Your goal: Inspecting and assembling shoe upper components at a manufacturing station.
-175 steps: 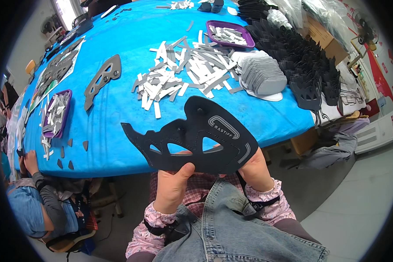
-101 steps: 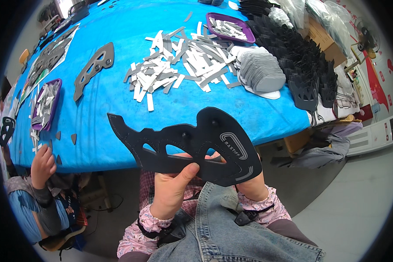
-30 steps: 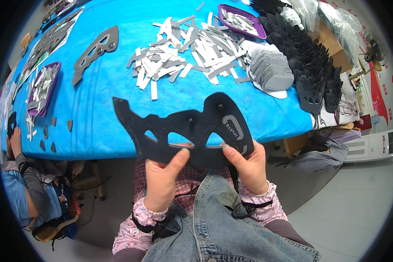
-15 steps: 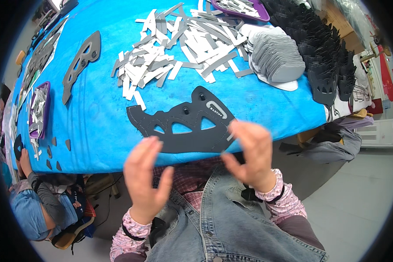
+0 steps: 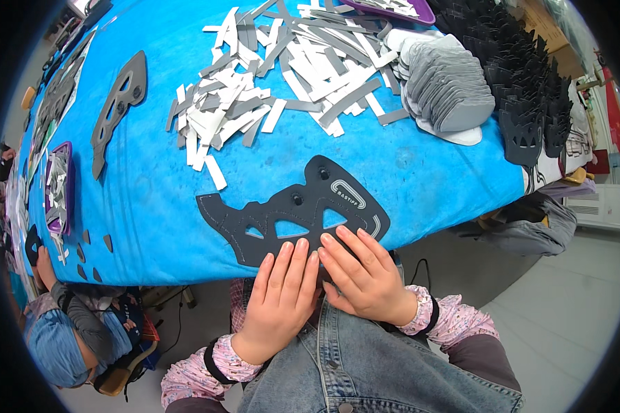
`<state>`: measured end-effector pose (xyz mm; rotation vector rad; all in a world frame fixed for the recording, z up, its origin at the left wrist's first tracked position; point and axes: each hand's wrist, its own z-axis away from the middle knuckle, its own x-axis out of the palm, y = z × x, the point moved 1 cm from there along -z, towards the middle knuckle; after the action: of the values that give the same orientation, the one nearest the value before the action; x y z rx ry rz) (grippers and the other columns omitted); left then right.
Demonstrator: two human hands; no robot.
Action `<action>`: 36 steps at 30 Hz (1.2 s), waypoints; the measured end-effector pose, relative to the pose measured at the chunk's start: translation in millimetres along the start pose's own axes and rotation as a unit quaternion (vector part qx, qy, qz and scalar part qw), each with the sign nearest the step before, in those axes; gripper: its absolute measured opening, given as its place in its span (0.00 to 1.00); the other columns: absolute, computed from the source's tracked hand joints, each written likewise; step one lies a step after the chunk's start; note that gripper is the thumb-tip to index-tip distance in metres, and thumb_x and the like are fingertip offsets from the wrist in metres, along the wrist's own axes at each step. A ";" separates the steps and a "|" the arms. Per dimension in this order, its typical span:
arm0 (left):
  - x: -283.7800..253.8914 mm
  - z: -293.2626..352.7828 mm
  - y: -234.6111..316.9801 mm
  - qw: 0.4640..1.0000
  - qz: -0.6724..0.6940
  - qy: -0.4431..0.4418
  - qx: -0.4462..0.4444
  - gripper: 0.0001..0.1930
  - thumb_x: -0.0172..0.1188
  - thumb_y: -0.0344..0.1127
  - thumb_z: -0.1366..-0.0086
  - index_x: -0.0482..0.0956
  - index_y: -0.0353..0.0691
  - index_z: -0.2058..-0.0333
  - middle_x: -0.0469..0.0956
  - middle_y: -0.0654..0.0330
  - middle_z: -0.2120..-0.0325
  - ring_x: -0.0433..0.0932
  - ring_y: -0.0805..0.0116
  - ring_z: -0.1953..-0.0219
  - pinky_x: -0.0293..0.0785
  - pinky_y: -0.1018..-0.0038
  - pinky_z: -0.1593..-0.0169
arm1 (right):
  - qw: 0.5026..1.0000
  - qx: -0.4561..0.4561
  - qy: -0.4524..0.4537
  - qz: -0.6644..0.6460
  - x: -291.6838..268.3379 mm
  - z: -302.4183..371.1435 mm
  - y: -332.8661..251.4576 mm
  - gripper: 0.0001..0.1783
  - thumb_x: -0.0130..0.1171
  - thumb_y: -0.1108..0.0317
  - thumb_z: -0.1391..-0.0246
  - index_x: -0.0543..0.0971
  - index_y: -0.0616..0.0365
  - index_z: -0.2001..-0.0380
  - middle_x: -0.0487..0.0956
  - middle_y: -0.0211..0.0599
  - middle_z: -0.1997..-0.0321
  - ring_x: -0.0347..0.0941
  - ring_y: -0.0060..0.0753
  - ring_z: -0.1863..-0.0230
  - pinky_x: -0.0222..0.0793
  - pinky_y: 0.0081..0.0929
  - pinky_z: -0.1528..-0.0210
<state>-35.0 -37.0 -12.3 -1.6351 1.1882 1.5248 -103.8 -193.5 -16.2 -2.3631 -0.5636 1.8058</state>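
Note:
In front of me at the table's near edge lies a flat black cut-out piece (image 5: 306, 196) with triangular openings, stitched lines, two dark round studs and light printed marks. My left hand (image 5: 275, 310) rests with its fingers stretched out on the near edge of this piece. Beside it, my right hand (image 5: 366, 279) lies flat on the same edge, further right, its fingertips just below the rightmost opening. Both hands hold nothing. My fingers cover part of the piece's lower border.
Beyond the piece spreads a heap of white and grey strips (image 5: 282, 76) on the blue table cover (image 5: 165, 227). Right of it stand stacked grey oval pieces (image 5: 448, 86) and piled black pieces (image 5: 520, 124). Leftward are a grey cut-out (image 5: 120, 103), a purple basket (image 5: 67, 186) and a co-worker's arm (image 5: 83, 316).
My hands, raised and apart before, have come down and together onto the near edge of the black piece. The piece looks slightly turned and sits lower in view.

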 end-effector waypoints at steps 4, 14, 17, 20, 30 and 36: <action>-2.6 -1.8 0.4 1.000 -0.023 -0.013 0.011 0.26 0.54 0.39 0.45 0.65 0.32 0.49 0.64 0.47 0.47 0.63 0.54 0.44 0.58 0.60 0.42 | 1.000 0.004 0.001 0.006 -4.2 -2.8 0.0 0.24 0.53 0.65 0.56 0.70 0.63 0.53 0.67 0.43 0.45 0.62 0.44 0.42 0.58 0.39 0.42; 1.0 -0.1 -1.2 0.998 0.066 0.004 -0.007 0.32 0.61 0.34 0.54 0.64 0.34 0.47 0.63 0.47 0.47 0.61 0.51 0.43 0.57 0.59 0.42 | 0.985 0.162 0.048 0.041 -19.7 -14.9 40.8 0.36 0.62 0.63 0.60 0.62 0.64 0.47 0.61 0.48 0.42 0.56 0.46 0.40 0.48 0.47 0.40; -0.6 3.4 -7.5 0.985 0.171 0.024 -0.024 0.29 0.62 0.31 0.54 0.68 0.38 0.50 0.65 0.49 0.48 0.65 0.52 0.46 0.62 0.62 0.45 | 0.983 0.153 0.088 -0.050 -18.5 -13.4 40.8 0.32 0.63 0.67 0.61 0.65 0.64 0.50 0.66 0.47 0.47 0.59 0.47 0.43 0.48 0.47 0.40; 10.7 17.3 -8.6 0.931 0.348 0.106 0.014 0.22 0.60 0.29 0.50 0.72 0.42 0.53 0.70 0.56 0.53 0.71 0.59 0.52 0.68 0.65 0.53 | 0.964 0.169 0.119 -0.166 -19.5 -8.5 39.6 0.25 0.62 0.73 0.58 0.66 0.63 0.55 0.71 0.44 0.55 0.66 0.39 0.50 0.58 0.39 0.45; 14.1 0.3 -7.5 0.468 0.838 -0.006 -0.280 0.22 0.55 0.35 0.39 0.65 0.29 0.49 0.72 0.53 0.55 0.72 0.66 0.54 0.68 0.71 0.49 | 0.710 0.289 0.100 -0.634 -26.5 -2.2 27.9 0.17 0.54 0.76 0.48 0.64 0.64 0.55 0.74 0.39 0.61 0.70 0.23 0.57 0.67 0.18 0.56; 0.8 -5.1 -1.8 0.458 0.830 0.002 -0.319 0.17 0.53 0.33 0.39 0.69 0.29 0.53 0.73 0.53 0.56 0.74 0.65 0.56 0.73 0.69 0.53 | 0.512 0.315 0.021 -0.799 -18.4 17.3 36.9 0.15 0.47 0.68 0.42 0.69 0.65 0.54 0.74 0.35 0.57 0.69 0.22 0.55 0.65 0.21 0.53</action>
<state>-31.2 -41.0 -12.5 -0.0366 2.7020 3.3128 -116.1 -236.4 -15.8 -0.5334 -1.1548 0.6574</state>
